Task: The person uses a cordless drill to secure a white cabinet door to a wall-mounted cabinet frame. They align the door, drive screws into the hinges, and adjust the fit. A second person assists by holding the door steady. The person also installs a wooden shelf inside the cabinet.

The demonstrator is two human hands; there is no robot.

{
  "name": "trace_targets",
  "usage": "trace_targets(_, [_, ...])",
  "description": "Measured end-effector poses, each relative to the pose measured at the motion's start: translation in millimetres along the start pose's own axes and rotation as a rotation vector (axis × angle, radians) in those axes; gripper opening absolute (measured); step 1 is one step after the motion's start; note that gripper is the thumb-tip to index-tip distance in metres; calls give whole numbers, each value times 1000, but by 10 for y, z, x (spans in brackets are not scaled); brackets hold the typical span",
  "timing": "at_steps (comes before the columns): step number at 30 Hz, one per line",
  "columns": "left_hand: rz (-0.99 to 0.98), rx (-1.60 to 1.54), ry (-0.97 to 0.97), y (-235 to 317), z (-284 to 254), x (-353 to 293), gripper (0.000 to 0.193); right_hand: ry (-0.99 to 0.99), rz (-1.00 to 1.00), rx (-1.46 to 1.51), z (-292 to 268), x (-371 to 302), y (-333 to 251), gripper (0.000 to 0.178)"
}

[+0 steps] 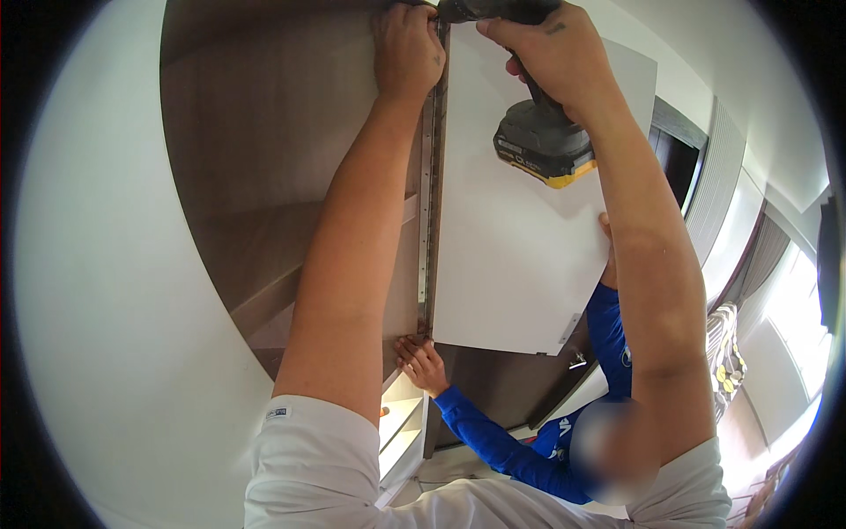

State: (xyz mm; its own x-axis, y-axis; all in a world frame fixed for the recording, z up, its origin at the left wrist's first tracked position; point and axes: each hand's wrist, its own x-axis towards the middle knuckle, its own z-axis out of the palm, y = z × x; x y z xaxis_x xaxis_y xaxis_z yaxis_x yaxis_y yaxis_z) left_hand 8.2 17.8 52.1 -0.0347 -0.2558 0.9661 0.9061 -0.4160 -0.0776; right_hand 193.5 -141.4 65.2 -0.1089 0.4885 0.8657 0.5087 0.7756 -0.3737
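Note:
My right hand (568, 62), raised at the top, is wrapped round the grip of a black cordless drill (545, 145) with a black-and-yellow battery. The drill's front end points left, toward the top of a long metal piano hinge (426, 220). Beside that tip, my left hand (408, 53) has its fingers bent together at the hinge edge; what they pinch is hidden. The hinge runs down between a brown wooden cabinet (264, 141) and an open white door panel (520, 256).
A co-worker in blue sleeves stands below, one hand (423, 364) at the door's lower hinge corner, the other (605, 231) at its outer edge. A white wall (106, 282) rises on the left. A dark lower door (502, 388) and a bright window (797, 300) are also there.

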Motion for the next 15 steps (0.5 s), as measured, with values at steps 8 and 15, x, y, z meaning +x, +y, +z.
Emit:
trace_targets(8, [-38, -8, -24, 4, -8, 2, 16, -4, -9, 12, -3, -6, -1, 30])
trace_targets(15, [-107, -2, -62, 54, -22, 5, 18, -11, -10, -24, -10, 15, 8, 32])
